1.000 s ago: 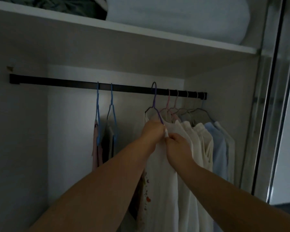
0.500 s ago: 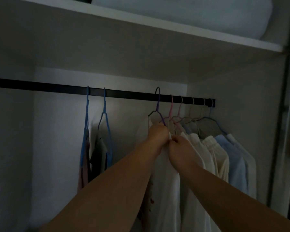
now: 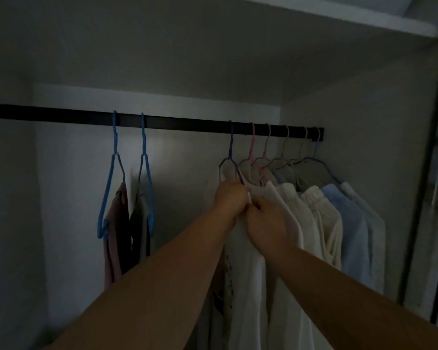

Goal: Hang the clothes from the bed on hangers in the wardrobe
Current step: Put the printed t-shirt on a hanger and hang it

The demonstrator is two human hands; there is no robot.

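A white garment (image 3: 245, 261) hangs on a purple hanger (image 3: 232, 157) from the black wardrobe rail (image 3: 187, 126). My left hand (image 3: 230, 199) pinches its fabric at the neck, just under the hanger's shoulder. My right hand (image 3: 268, 221) grips the same garment right beside it, the knuckles of both hands touching. To the right hang several more white, cream and light blue clothes (image 3: 339, 223) on pink and pale hangers.
Two blue hangers (image 3: 127, 178) with pink and dark garments hang further left on the rail, with a bare gap between them and the white garment. A white shelf (image 3: 352, 21) runs above. The wardrobe's door frame (image 3: 425, 173) stands at the right.
The view has shifted, so the shelf sits higher and the rail appears further right. Both hands stay closed on the white garment's neck at the purple hanger.
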